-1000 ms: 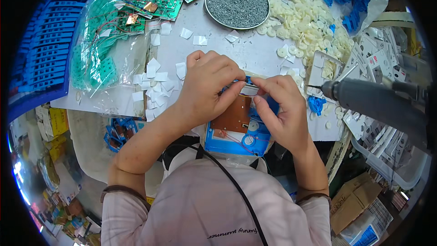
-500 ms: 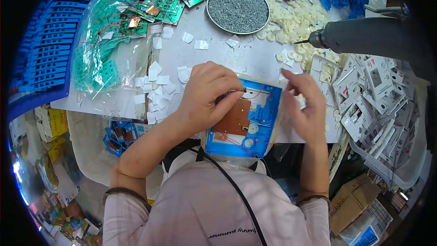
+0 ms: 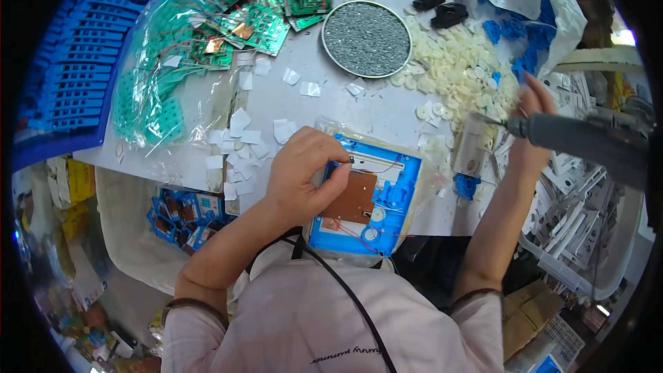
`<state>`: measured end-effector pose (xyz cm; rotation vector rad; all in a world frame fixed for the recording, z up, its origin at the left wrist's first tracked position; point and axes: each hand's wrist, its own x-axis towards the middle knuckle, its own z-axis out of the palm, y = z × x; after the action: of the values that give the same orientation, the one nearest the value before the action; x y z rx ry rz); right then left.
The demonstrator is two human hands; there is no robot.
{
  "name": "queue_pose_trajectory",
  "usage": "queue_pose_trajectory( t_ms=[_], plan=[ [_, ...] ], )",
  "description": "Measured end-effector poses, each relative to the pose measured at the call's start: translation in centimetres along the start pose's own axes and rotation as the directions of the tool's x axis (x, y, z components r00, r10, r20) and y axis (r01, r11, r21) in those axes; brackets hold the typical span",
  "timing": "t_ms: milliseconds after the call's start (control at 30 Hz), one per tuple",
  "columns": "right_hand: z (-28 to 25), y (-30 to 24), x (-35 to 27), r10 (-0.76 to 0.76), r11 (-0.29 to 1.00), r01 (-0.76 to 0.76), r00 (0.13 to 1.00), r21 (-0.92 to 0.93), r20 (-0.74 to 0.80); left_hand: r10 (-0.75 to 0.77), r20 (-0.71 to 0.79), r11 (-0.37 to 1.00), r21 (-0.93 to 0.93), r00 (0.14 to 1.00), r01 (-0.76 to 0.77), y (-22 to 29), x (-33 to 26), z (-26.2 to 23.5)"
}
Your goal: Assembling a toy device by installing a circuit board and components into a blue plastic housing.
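Note:
A blue plastic housing [image 3: 407, 197] lies open in front of me, with a brown circuit board [image 3: 358, 197], a cream disc and thin red wires inside. My left hand [image 3: 304, 173] is closed at its upper left side, thumb and forefinger pinching a small black part [image 3: 350, 160] near the board's top edge. Farther right, my right hand [image 3: 533, 114] is smeared by motion and partly hidden behind a grey electric screwdriver [image 3: 580, 139]. Whether its fingers touch the screwdriver cannot be made out. Below the screwdriver's tip are a pale plastic piece [image 3: 471, 155] and a blue part [image 3: 467, 186].
A round dish of small screws [image 3: 366, 38] stands beyond the housing, beside heaped cream discs [image 3: 456, 69]. Green circuit boards [image 3: 266, 27] and white paper squares [image 3: 242, 159] lie left. White panels [image 3: 577, 214] fill a bin at right; blue assemblies [image 3: 183, 214] sit in a lower-left tub.
My right hand has moved from beside the housing out to the right and away, to the screwdriver. The screwdriver appears lower in view. My left hand keeps its pinch at the board.

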<state>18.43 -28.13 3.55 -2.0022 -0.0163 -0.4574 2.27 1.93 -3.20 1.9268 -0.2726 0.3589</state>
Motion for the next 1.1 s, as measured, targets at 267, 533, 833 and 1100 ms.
queue_pose_trajectory(
  t_ms=[267,533,833,1100],
  plan=[
    [-0.4,-5.8,-16.0,-0.278,0.958,0.199,0.829,0.207,0.486,0.023,0.027,0.998,-0.051,0.999,-0.021,-0.3,-1.0,0.2],
    [3.8,-5.5,-15.1,0.037,0.979,-0.187,0.562,0.083,0.826,0.109,-0.009,0.993,-0.041,0.994,-0.109,-0.5,-1.2,0.9],
    [-4.7,-2.9,-8.9,-0.045,0.985,-0.153,0.233,0.083,0.971,0.087,0.050,0.993,-0.089,0.995,-0.082,-0.7,-0.8,-0.2],
    [3.3,4.8,8.7,-0.340,0.723,0.606,0.731,-0.332,0.592,-0.186,0.019,0.968,-0.167,0.982,0.187,0.5,-0.8,0.1]
  ],
)
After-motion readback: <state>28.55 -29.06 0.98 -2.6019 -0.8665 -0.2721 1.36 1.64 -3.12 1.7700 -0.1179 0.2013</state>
